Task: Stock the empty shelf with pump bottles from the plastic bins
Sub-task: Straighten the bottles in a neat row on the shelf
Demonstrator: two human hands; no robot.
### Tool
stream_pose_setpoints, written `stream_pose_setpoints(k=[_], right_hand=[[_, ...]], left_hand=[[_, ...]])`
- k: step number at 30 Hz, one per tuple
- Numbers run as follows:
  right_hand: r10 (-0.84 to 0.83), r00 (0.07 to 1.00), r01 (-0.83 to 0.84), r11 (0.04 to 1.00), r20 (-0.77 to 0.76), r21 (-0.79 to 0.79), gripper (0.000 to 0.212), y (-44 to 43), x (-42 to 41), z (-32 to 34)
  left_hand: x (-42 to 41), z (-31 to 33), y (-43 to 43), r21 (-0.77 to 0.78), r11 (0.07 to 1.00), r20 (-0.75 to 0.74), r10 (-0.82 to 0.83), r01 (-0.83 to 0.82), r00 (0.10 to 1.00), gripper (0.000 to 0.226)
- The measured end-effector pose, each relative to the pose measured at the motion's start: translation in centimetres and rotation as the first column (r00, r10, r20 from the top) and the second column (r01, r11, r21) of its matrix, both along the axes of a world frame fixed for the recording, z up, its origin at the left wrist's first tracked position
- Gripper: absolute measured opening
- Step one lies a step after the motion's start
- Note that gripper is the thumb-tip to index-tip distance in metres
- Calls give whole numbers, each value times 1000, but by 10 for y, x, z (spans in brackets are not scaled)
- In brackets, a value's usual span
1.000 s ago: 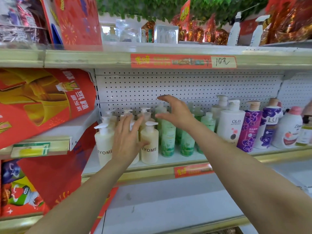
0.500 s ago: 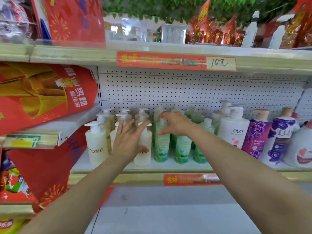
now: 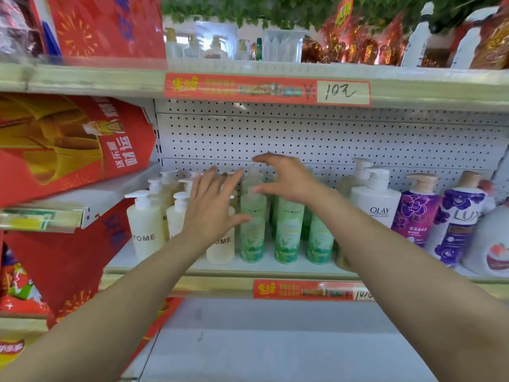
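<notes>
Two clusters of pump bottles stand on the middle shelf point(image 3: 234, 282), in front of its white pegboard back point(image 3: 330, 139). The cream bottles point(image 3: 144, 230), with dark lettering ending in "YOME", fill the nine o'clock end in several rows. The green bottles point(image 3: 289, 232) stand just beside them at their three o'clock, also in rows.

Our left hand point(image 3: 214, 208) is flat with its fingers spread in front of the cream bottles. Its palm covers the front one nearest the green group and its thumb points toward the first green bottle. It holds nothing, and we cannot tell whether the palm touches the bottle. Our right hand point(image 3: 286, 177) hovers over the tops of the green bottles, at the left hand's one o'clock. Its fingers and thumb curve apart in a wide C with nothing between them.

Farther toward three o'clock on the same shelf we see a white Olay bottle point(image 3: 377, 202), a purple flowered bottle point(image 3: 413, 213), a Lux bottle point(image 3: 457, 224) and a white peach-label bottle point(image 3: 493, 244) at the frame's edge.

At twelve o'clock a red price strip point(image 3: 267, 89) marked 10 runs along the upper shelf's edge. A second red strip point(image 3: 303, 290) sits at six o'clock of the green bottles. At nine o'clock a red carton point(image 3: 68, 144) lies tilted on a neighbouring shelf. At six o'clock lies a pale lower shelf point(image 3: 275, 340).
</notes>
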State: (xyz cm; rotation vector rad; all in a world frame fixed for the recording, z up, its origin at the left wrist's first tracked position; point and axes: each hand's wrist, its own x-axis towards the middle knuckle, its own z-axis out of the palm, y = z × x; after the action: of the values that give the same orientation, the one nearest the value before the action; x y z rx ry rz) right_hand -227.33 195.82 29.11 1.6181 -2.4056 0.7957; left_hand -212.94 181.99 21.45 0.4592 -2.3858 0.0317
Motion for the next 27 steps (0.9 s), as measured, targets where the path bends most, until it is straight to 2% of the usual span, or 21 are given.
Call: stream_pose_setpoints(k=[1, 3, 5, 7, 10, 12, 15, 19, 24, 27], right_hand=[[-33, 999, 33, 999, -5, 0, 74, 6, -5, 5], [-122, 992, 124, 985, -26, 117, 72, 17, -18, 7], [-174, 984, 180, 945, -45, 273, 73, 25, -27, -2], [-157, 987, 158, 926, -30, 342, 72, 32, -30, -15], [-111, 994, 112, 956, -22, 270, 65, 39, -30, -25], [-100, 995, 100, 968, -9, 230, 61, 42, -30, -25], [-80, 997, 73, 970, 20, 234, 63, 40, -32, -24], [-63, 997, 53, 973, 35, 227, 65, 39, -34, -24], [-38, 995, 16, 975, 94, 224, 72, 44, -33, -28], [-36, 992, 17, 988, 124, 152, 82, 55, -35, -19]], left_hand=[[-7, 8, 7, 60, 998, 26, -19, 18, 999, 106], [-21, 22, 17, 173, 985, 125, -34, 12, 992, 105], [-30, 31, 24, 189, 982, 238, -36, -10, 971, 102], [-37, 34, 29, 173, 984, 338, -19, -43, 941, 94], [-45, 32, 30, 156, 985, 407, 2, -72, 913, 86], [-48, 32, 28, 210, 975, 402, -20, -71, 915, 76], [-49, 35, 25, 285, 956, 407, -58, -67, 911, 64], [-45, 40, 25, 296, 954, 429, -85, -51, 899, 60], [-42, 40, 23, 282, 958, 433, -78, -53, 898, 60], [-40, 41, 29, 228, 970, 461, -35, -81, 886, 78]])
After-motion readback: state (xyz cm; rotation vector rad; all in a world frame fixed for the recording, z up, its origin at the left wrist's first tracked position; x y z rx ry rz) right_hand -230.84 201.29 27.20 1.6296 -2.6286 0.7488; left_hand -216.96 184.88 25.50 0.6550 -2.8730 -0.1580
